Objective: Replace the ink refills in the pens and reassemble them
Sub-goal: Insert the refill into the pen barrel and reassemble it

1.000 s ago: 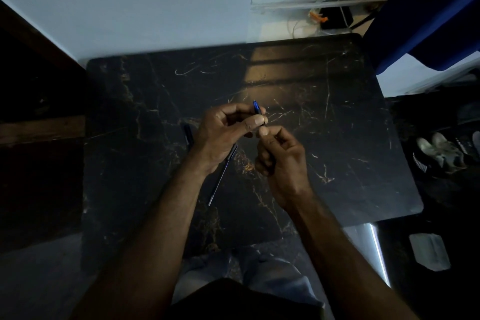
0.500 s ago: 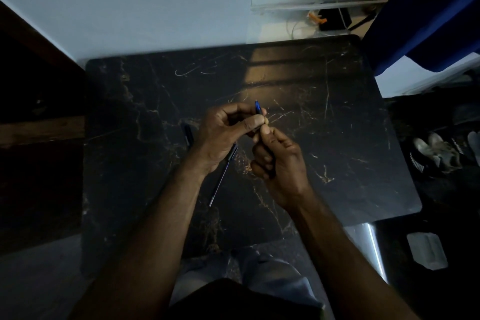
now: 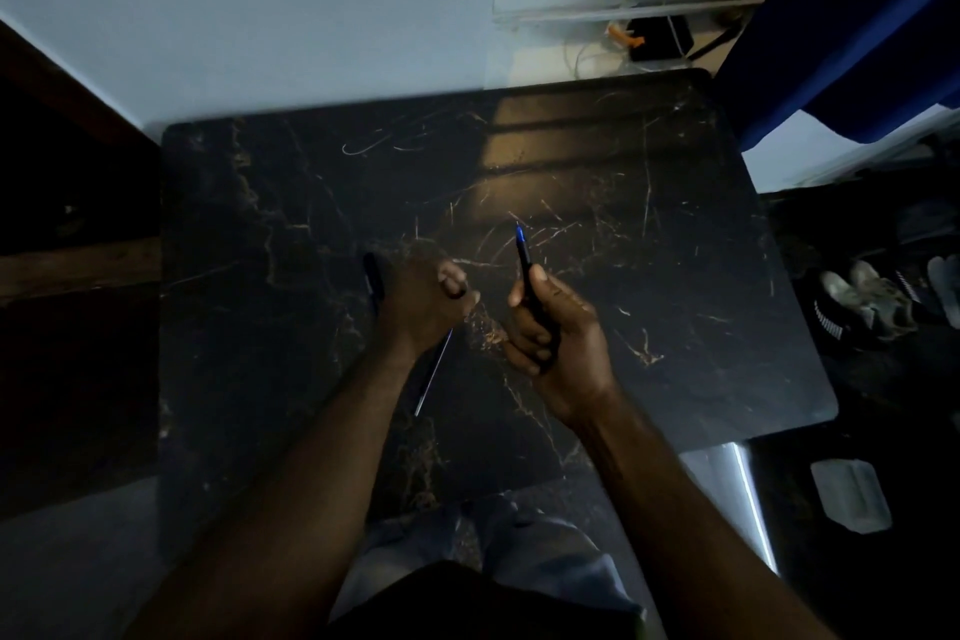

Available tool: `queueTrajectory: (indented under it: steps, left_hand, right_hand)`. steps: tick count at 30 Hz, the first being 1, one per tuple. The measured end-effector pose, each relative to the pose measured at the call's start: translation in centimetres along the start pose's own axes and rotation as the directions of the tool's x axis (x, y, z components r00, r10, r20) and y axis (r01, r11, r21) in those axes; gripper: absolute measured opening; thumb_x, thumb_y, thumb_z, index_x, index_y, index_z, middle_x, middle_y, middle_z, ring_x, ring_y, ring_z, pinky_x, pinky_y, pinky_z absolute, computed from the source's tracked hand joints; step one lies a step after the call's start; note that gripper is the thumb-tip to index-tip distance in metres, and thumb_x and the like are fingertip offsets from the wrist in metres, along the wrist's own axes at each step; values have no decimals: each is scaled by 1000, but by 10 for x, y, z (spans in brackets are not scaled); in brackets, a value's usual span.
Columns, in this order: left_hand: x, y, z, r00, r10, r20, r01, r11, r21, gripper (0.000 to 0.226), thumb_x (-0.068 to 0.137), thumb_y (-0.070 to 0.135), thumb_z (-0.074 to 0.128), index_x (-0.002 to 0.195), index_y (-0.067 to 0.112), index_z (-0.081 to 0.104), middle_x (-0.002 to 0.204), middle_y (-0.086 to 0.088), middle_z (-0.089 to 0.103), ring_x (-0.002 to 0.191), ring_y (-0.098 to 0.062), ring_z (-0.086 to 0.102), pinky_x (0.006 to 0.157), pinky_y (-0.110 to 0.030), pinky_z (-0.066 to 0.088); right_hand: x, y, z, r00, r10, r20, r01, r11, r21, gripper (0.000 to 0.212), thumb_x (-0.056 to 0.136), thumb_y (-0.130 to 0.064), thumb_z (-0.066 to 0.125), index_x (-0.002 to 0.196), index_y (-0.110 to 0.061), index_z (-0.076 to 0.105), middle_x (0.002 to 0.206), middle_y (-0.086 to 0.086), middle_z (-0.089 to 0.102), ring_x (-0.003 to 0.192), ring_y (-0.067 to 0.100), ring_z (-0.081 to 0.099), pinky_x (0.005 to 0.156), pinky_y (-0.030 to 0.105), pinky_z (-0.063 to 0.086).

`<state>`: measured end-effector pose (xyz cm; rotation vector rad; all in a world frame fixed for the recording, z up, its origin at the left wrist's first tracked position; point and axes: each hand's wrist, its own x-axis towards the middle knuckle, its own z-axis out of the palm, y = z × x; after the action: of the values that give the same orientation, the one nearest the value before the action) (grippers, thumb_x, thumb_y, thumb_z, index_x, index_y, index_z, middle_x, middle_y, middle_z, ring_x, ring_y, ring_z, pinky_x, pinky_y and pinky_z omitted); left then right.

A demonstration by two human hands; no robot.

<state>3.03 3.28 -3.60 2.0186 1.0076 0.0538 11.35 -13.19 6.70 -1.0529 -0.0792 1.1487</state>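
My right hand [image 3: 558, 338] is closed around a dark pen [image 3: 527, 265] with a blue tip that points away from me, held upright above the black marble table [image 3: 623, 276]. My left hand [image 3: 421, 299] hovers just left of it with fingers curled; whether it holds anything small I cannot tell. A thin ink refill [image 3: 434, 374] lies on the table under my left wrist, slanting toward me. Another dark pen [image 3: 373, 278] lies on the table, partly hidden behind my left hand.
The table's far edge meets a pale wall. Shoes [image 3: 872, 299] sit on the floor to the right, and a pale plastic container [image 3: 849, 494] lies lower right. A blue curtain [image 3: 857, 16] hangs at the upper right. My knees are under the near edge.
My hands have separated. The left hand let go of the pen and moved left; the right hand now holds the pen alone, farther right, its blue tip pointing away.
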Motion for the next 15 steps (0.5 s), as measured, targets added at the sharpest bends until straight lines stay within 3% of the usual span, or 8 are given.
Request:
queueTrajectory:
  steps: [3,7,10,11,13,15]
  left_hand:
    - [-1,-12,15,998,32,-55,-24,992,127,27,81,29,94,93,17,73,83,6,72,78,-15,71,69,-26,53]
    - [8,-13,19,994,81,-77,-62,973,224,19,85,28,90,82,18,73,82,1,77,78,-21,74,74,-36,60]
    - [12,-3,15,997,40,-73,-22,973,230,16,90,33,84,89,18,77,84,5,78,78,-15,72,72,-30,58]
    - [13,5,11,996,8,-90,7,987,161,16,92,34,82,93,18,79,83,8,76,76,-12,71,68,-25,55]
    - [14,30,-5,982,-147,-117,116,965,-236,13,95,32,82,98,19,79,80,9,77,69,-11,71,61,-21,53]
    - [8,67,-29,970,-238,-59,127,694,-709,6,95,26,83,96,21,79,78,2,79,67,-12,74,57,-24,58]
  right_hand:
    - [-5,2,-6,999,5,-44,-7,999,-47,33,106,-32,50,88,-7,61,58,-1,25,51,19,11,46,33,13]
    - [-9,4,-8,997,-5,-78,-3,995,-98,31,101,-34,55,88,-6,61,58,0,24,44,8,21,46,32,13]
    - [-10,5,-9,992,-36,-122,24,995,-98,30,102,-31,57,87,-6,63,57,-1,29,45,8,25,46,32,15]
    - [-11,4,-10,986,-69,-152,52,992,-112,29,105,-28,56,86,-6,64,57,-1,30,45,8,25,46,32,16]
    - [-11,3,-11,962,-171,-212,129,972,-198,31,111,-20,53,87,-6,65,57,3,30,45,11,26,47,32,18]
    - [-12,0,-11,934,-271,-233,200,937,-288,30,114,-18,54,92,0,65,59,6,29,47,15,26,48,32,19]
